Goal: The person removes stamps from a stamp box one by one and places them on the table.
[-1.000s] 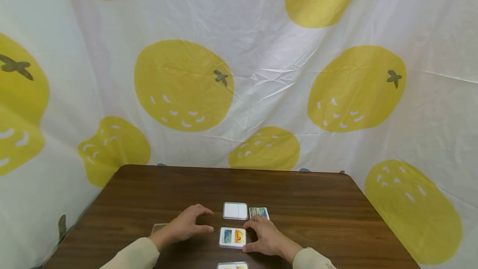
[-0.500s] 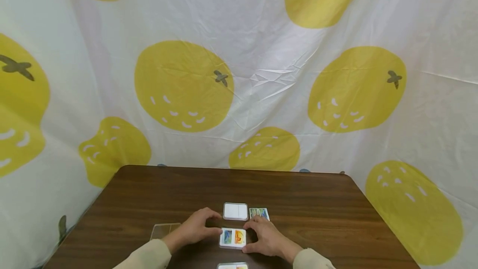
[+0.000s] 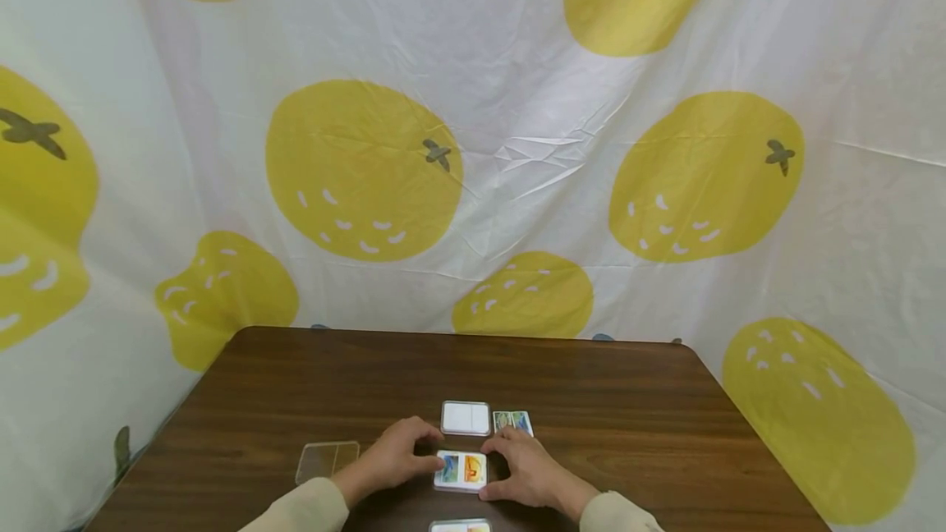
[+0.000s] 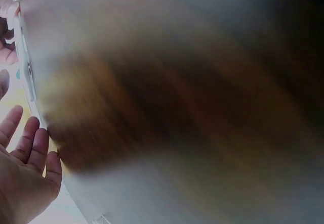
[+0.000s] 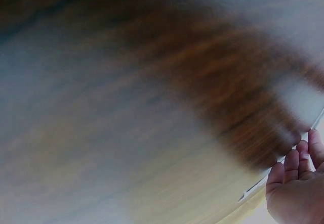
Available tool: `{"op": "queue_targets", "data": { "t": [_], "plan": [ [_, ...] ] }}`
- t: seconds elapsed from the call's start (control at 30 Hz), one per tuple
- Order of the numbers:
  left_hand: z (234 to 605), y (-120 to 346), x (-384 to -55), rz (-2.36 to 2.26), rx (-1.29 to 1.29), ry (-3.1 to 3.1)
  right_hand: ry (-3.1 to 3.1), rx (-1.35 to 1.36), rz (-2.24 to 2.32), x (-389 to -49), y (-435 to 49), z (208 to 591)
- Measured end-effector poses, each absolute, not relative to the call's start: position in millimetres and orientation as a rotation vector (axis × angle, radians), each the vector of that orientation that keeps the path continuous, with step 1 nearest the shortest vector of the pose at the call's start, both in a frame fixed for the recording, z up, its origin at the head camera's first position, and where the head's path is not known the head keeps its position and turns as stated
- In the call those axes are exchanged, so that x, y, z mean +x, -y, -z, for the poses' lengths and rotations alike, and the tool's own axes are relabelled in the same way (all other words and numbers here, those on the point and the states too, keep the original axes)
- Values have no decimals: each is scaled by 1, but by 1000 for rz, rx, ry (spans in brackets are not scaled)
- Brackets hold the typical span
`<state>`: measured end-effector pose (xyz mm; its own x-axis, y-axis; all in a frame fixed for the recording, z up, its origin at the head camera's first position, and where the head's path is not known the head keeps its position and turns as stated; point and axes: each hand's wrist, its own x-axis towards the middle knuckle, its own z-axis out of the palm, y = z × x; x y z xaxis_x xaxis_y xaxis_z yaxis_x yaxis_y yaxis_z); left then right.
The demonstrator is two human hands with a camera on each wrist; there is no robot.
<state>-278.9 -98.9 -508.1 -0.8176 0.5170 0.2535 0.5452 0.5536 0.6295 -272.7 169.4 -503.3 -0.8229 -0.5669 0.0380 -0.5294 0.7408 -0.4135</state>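
Observation:
A flat, clear-edged card case (image 3: 461, 483) lies between my hands in the head view, with a blue card (image 3: 450, 473) and an orange card (image 3: 474, 468) side by side in it. My right hand (image 3: 530, 470) grips its right end, thumb at the near corner and forefinger at the far one. On the opposite side my left hand (image 3: 395, 451) has its thumb overlapping the case's left edge, fingers relaxed and bent toward the far corner. The left wrist view shows that hand's fingers (image 4: 38, 148) apart and loose, below the thin edge of the case (image 4: 28, 64).
Beyond the case sits a white two-slot holder (image 3: 466, 418), with a pair of colourful cards (image 3: 513, 419) at its right. A clear lid (image 3: 319, 461) lies left on the brown table (image 3: 628, 401). Another case (image 3: 461, 526) is cut off at the bottom.
My left hand has moved right, from beside the clear lid up to the case's left edge, uncovering the lid. The right hand has kept its hold on the right end.

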Motion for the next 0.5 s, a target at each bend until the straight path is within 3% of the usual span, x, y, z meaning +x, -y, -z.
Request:
{"op": "queue_targets", "data": {
  "t": [0.5],
  "plan": [
    [509,92,-277,1001,-904,2745,-2837,-900,652,-269,-169,502]
  ]
}}
